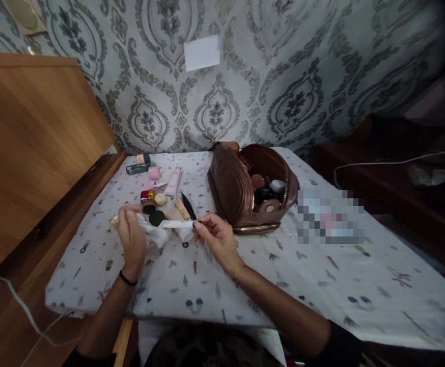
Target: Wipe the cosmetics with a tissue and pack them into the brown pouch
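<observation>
A slim white stick-like item lies level between my hands. My right hand pinches its dark right end. My left hand is closed on a crumpled white cloth or wipe, which meets the item's left end. Behind and under them are a dark round lid, a beige tube, a black pointed item and a white container. Farther back lie a pink tube, a red and gold jar and a pink-capped item.
An open brown bag with cosmetics inside stands right of centre on the patterned table cover. A blurred-out flat object lies right of it. A wooden panel rises at the left, and patterned wallpaper is behind.
</observation>
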